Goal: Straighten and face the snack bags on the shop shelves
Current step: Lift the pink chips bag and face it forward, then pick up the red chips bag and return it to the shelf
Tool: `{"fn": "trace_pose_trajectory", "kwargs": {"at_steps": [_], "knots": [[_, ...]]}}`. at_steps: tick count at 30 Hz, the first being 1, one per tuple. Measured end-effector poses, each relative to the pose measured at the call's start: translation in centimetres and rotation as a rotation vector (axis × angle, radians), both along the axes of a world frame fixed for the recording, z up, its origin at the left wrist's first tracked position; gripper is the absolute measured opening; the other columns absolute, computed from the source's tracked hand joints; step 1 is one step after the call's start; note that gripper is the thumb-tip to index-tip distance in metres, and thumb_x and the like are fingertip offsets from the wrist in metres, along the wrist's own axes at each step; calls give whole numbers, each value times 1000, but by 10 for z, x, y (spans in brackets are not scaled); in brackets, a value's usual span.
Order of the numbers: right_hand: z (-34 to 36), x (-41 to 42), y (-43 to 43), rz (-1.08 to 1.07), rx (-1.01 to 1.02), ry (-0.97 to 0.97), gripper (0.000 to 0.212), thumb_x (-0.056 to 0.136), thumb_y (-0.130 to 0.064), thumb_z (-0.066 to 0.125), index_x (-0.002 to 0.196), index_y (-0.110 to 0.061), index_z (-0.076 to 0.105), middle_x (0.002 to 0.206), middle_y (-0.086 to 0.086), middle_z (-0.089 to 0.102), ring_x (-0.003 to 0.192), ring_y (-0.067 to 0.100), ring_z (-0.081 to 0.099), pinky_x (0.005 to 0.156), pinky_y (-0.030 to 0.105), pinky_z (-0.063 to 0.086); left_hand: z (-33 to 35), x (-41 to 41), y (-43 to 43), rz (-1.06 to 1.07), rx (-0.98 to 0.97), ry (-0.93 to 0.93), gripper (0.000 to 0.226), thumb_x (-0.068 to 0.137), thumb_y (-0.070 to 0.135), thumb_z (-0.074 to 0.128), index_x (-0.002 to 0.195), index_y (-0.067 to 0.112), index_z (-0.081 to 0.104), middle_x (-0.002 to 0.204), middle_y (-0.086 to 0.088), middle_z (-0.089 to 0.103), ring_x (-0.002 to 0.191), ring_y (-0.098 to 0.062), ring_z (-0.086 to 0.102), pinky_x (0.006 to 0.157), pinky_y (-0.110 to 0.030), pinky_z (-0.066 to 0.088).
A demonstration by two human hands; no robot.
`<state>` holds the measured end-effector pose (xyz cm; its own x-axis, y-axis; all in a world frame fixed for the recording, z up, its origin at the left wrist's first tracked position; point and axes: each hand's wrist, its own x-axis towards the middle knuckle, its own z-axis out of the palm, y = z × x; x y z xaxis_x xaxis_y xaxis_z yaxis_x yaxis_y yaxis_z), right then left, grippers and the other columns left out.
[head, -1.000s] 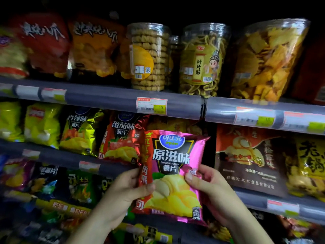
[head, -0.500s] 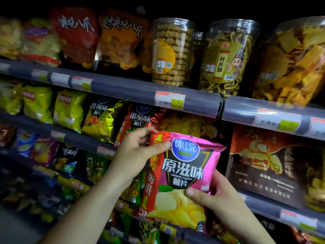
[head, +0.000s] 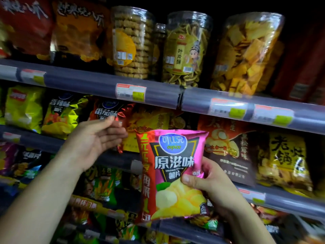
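Now, right hand [head: 218, 187]: pinches pink chip bag [head: 173, 173], upright, facing out.
Left hand [head: 95, 140]: spread wide, holding nothing, at bag's 10 o'clock, before red bag [head: 112, 111].

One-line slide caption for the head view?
Right hand holds pink chip bag upright; open left hand reaches toward shelf.
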<state>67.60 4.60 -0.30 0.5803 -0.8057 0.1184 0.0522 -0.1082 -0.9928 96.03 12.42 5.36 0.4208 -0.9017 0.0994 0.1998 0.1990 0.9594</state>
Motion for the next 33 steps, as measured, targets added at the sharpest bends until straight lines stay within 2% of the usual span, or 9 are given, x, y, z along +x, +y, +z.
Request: {"fn": "trace_pose_trajectory", "kwargs": {"at_steps": [3,5,8,12,17,21,25,29,33], "knots": [[-1,-3,-4,-50,35,-1,45,63,-16,87,106,-9,76,104,19,80,89,30,75,78,40,63,-4,-9,-5,41,-10,-140,37,101,27,46,89,8,75,83,-12,81,79,-22,79,70,-28,64],[2,1,-5,-81,38,-9,42,67,-17,88,106,-9,76,109,24,79,93,36,74,85,49,60,-9,-20,-7,-14,0,-243,40,94,46,52,102,14,74,96,-10,80,91,-24,78,77,-34,64],[10,15,-13,-226,20,-26,34,69,-18,91,98,-11,76,93,10,82,83,23,76,71,34,63,-21,-39,-8,-177,126,-403,73,50,77,76,110,35,67,112,4,75,106,-14,71,86,-30,56],[25,48,-38,-422,-117,42,40,77,-22,87,112,-13,69,98,5,80,82,12,75,73,28,60,-42,-45,-34,-121,166,-619,58,48,64,83,101,64,58,111,21,73,106,0,67,98,-37,53],[26,71,-56,-514,-381,330,57,82,-31,82,131,-16,57,113,-4,71,100,15,68,85,34,56,-48,-23,-77,84,108,-683,73,56,55,82,121,32,57,114,5,71,101,-17,71,92,-49,57],[9,78,-57,-518,-397,501,53,85,-15,78,132,-11,54,115,6,72,106,28,69,73,26,42,-56,-22,-83,53,183,-862,47,70,43,84,110,26,64,101,6,75,91,-14,71,81,-33,56],[2,76,-51,-557,-410,544,65,86,-21,78,143,-14,47,107,3,68,102,29,67,75,30,43,-65,-21,-80,73,168,-949,46,73,50,80,108,27,62,96,12,70,81,-6,64,63,-15,44],[1,74,-42,-631,-474,504,61,81,-20,83,131,-19,47,111,8,67,102,31,66,81,37,50,-64,-16,-70,130,135,-1027,60,78,59,70,124,27,51,114,8,65,102,-13,63,83,-28,52],[11,82,-20,-778,-580,315,46,80,-17,79,116,-22,52,107,10,64,96,30,68,82,45,56,-57,29,-43,375,-72,-928,43,85,50,59,119,25,56,112,10,64,100,-7,62,86,-33,56]]}}
